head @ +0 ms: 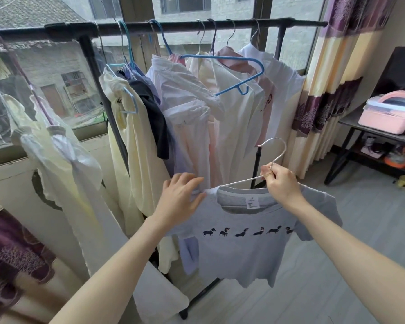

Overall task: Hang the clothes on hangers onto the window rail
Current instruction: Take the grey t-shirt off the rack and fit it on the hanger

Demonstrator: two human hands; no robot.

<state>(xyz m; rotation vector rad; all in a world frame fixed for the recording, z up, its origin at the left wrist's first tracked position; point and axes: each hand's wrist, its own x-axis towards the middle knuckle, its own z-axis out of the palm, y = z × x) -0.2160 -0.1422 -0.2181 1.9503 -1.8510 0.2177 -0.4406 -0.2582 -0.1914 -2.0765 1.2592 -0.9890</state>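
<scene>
A grey T-shirt (243,249) with a row of small dark dogs across the chest hangs on a white hanger (275,148). My right hand (281,181) pinches the hanger at the base of its hook, holding it up in front of me. My left hand (181,197) lies with straight fingers on the shirt's left shoulder. The black rail (197,25) runs across the window above, well over the hanger's hook. Several shirts hang from it, and an empty blue hanger (222,66) sits among them.
Pale yellow and white garments (63,164) hang at the left on a slanted hanger. A purple and cream curtain (332,73) falls at the right of the rail. Further right a dark shelf table (369,134) carries a pink box (388,113). Grey floor lies below.
</scene>
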